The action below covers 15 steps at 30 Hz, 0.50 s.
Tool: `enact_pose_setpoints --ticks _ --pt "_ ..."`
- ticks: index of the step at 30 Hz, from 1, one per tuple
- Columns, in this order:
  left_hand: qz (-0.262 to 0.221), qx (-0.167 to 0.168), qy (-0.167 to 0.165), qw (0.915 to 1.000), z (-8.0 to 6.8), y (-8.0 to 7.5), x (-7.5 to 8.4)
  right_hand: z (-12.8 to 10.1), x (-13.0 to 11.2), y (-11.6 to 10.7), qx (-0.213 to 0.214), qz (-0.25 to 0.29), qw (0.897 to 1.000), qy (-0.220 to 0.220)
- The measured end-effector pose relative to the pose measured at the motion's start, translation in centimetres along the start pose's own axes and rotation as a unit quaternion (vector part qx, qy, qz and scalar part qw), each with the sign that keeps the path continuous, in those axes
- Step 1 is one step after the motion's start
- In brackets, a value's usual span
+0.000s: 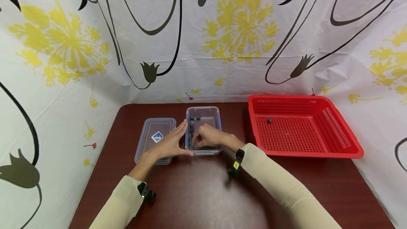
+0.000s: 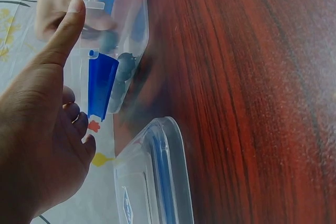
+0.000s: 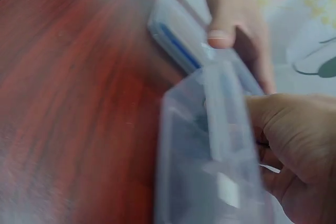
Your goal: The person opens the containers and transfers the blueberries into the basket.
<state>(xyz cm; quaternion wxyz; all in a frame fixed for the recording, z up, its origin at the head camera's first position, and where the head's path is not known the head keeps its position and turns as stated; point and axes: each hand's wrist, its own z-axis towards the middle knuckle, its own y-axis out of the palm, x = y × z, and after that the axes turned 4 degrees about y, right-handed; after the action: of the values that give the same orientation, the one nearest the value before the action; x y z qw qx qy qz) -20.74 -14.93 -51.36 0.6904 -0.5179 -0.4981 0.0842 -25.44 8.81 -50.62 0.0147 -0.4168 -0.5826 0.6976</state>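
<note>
Head view: the clear container stands on the dark red table near the far edge, its long axis running from that edge towards the near one, open side up. Dark pieces line its left wall lengthwise, and another piece lies at the far end. The left hand is spread wide along the left wall, thumb by the near left corner, gripping nothing. The right hand reaches inside, fingers bent downward at the row; whether they pinch a piece cannot be told. The lid lies flat towards the table's left edge, roughly parallel to the container, its far end leaning right. Near the far right corner, the red basket stretches sideways along the far edge with one dark piece in it.

Left wrist view: the left hand's thumb extends beside the container's rim, near a blue flap that slants down from it. Pieces show through the wall, just below the right hand's blurred fingers.

Right wrist view: the container is blurred, and its wall veils the right fingertips; the left thumb points towards it.
</note>
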Motion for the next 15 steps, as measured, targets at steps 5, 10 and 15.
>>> enact_pose_setpoints --ticks 5,10,15 --pt "0.002 -0.002 -0.004 1.0 0.0 -0.1 0.1 -0.9 0.1 -2.8 0.026 0.023 0.999 0.001" --pt "0.005 -0.002 -0.001 1.0 0.0 -0.1 0.0 -2.6 0.6 -6.1 0.049 0.019 0.999 -0.006" --pt "0.009 -0.002 0.002 1.0 0.0 -0.1 0.0 -5.3 1.5 -9.5 0.083 -0.001 0.996 0.011"
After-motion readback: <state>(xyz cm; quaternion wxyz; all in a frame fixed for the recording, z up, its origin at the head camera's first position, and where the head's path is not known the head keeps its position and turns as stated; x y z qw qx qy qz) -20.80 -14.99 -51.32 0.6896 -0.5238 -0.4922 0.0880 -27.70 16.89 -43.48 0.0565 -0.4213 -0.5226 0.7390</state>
